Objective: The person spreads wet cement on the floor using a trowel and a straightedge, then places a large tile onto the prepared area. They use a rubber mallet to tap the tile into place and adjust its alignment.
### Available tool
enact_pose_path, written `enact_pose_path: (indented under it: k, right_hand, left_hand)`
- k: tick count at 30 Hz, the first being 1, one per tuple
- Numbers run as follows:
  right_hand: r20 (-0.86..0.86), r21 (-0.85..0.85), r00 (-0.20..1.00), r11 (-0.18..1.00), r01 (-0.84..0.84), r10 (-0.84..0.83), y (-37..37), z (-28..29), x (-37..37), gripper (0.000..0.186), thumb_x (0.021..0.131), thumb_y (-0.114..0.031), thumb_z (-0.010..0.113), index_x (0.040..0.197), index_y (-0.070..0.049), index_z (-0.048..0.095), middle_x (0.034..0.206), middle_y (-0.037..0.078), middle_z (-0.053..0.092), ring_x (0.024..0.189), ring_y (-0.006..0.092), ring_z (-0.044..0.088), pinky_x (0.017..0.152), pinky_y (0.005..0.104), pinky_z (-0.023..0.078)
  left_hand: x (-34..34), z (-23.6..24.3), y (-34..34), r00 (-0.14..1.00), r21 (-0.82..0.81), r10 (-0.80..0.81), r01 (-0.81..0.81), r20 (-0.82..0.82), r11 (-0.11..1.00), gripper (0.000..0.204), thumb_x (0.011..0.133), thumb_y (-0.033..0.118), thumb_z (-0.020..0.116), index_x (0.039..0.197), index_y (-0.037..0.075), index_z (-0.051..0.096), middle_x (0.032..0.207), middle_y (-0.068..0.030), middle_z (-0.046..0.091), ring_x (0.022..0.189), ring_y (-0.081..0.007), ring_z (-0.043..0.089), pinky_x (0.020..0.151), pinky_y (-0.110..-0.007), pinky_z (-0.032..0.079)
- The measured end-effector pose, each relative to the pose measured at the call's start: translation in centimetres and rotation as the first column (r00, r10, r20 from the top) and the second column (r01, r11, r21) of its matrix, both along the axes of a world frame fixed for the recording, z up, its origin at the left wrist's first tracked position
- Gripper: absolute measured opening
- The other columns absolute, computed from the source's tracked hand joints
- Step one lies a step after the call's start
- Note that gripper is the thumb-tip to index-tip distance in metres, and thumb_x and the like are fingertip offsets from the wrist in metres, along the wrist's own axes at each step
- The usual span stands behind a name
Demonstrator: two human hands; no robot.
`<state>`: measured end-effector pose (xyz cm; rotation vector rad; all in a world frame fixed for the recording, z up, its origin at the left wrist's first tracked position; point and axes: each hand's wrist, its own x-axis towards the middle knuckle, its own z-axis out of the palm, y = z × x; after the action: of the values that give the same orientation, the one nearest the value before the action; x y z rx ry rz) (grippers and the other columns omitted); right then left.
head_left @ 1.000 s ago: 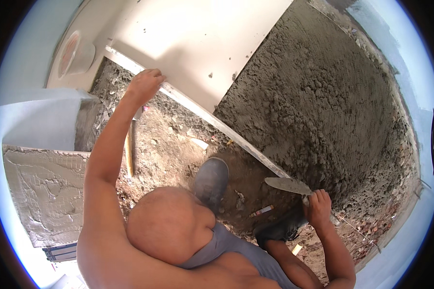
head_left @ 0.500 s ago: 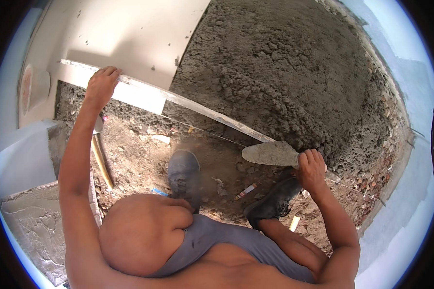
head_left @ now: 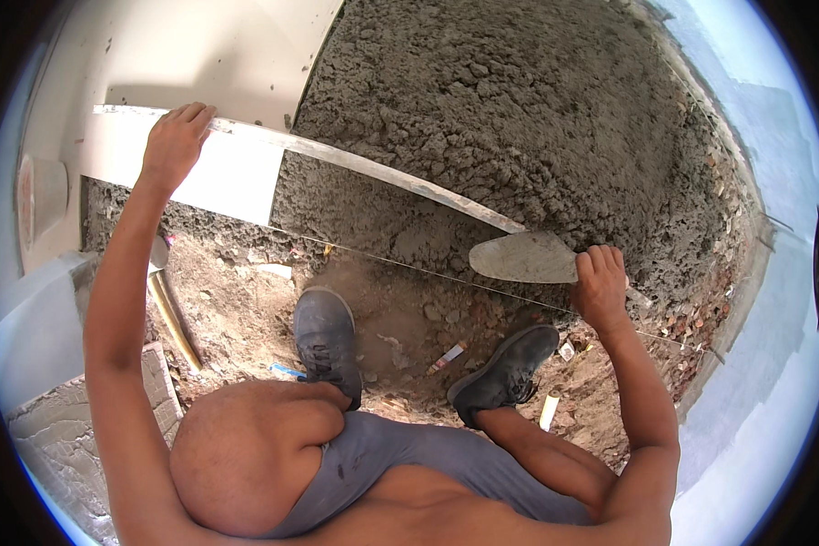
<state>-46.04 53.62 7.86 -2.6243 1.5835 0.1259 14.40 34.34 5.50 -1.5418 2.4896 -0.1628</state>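
Observation:
My left hand [head_left: 175, 146] grips the left part of a long, mortar-stained straightedge [head_left: 373, 169], which rests across pale tiles [head_left: 218, 59] and wet grey mortar [head_left: 510, 109]. My right hand [head_left: 599, 284] is closed on the handle of a trowel [head_left: 521, 257], its mortar-coated blade overlapping the straightedge's right end; whether those fingers also hold the bar, I cannot tell. A thin string [head_left: 464, 282] runs along the near edge of the mortar.
A white bucket [head_left: 44, 198] sits at the left. A long-handled tool [head_left: 175, 320] and a mortar-coated slab [head_left: 91, 446] lie lower left. My shoes [head_left: 326, 338] stand on rubbly dirt. Pale blue walls [head_left: 755, 382] border the right side.
My view has turned, so the scene sits further left. The straightedge has moved away from the near edge, uncovering the string. My right hand has shifted up with the trowel.

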Motion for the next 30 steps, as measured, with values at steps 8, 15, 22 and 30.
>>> enact_pose_path:
  k: [8,15,22,30]
  right_hand:
    - [-0.021,-0.046,0.999,0.998,0.032,-0.033,-3.6,0.1,-3.3,0.029,0.061,-0.002,0.063,0.085,-0.005,0.048,0.084,0.013,0.048,0.084,0.0331,0.05,0.079,0.0427,0.04]
    - [-0.048,-0.119,0.988,0.983,0.14,-0.147,-7.1,1.8,-8.6,0.035,0.066,-0.004,0.072,0.094,-0.002,0.05,0.093,0.015,0.052,0.093,0.0365,0.052,0.083,0.0436,0.041]
    - [0.092,-0.108,0.984,0.98,0.165,-0.155,-4.5,12.2,-4.5,0.024,0.084,-0.015,0.07,0.089,0.0,0.051,0.092,0.017,0.051,0.084,0.0373,0.052,0.074,0.0486,0.042]
    - [0.094,0.095,0.99,0.991,0.095,-0.104,-0.1,17.2,0.2,0.026,0.086,-0.025,0.069,0.093,-0.006,0.052,0.094,0.014,0.055,0.082,0.033,0.056,0.074,0.0437,0.043]
  left_hand:
    - [-3.0,-1.0,-4.6,0.997,-0.025,-0.044,0.043,-0.062,0.999,0.025,0.092,0.016,0.061,0.115,0.007,0.062,0.109,-0.0067,0.066,0.101,-0.0271,0.064,0.089,-0.04,0.051]
    - [-8.8,0.8,-10.3,0.997,0.017,-0.035,0.036,-0.069,0.999,0.024,0.093,0.019,0.061,0.115,0.009,0.063,0.106,-0.005,0.065,0.088,-0.0291,0.067,0.078,-0.042,0.054]
    - [-8.0,8.0,-11.4,0.977,-0.087,-0.001,-0.018,-0.214,0.996,0.023,0.093,0.018,0.061,0.114,0.009,0.066,0.107,-0.0037,0.067,0.088,-0.0282,0.067,0.084,-0.041,0.053]
    - [-9.6,17.5,-13.4,0.97,-0.288,0.03,-0.101,-0.24,0.952,0.025,0.092,0.019,0.062,0.114,0.008,0.067,0.108,-0.0044,0.067,0.092,-0.0298,0.067,0.084,-0.042,0.053]
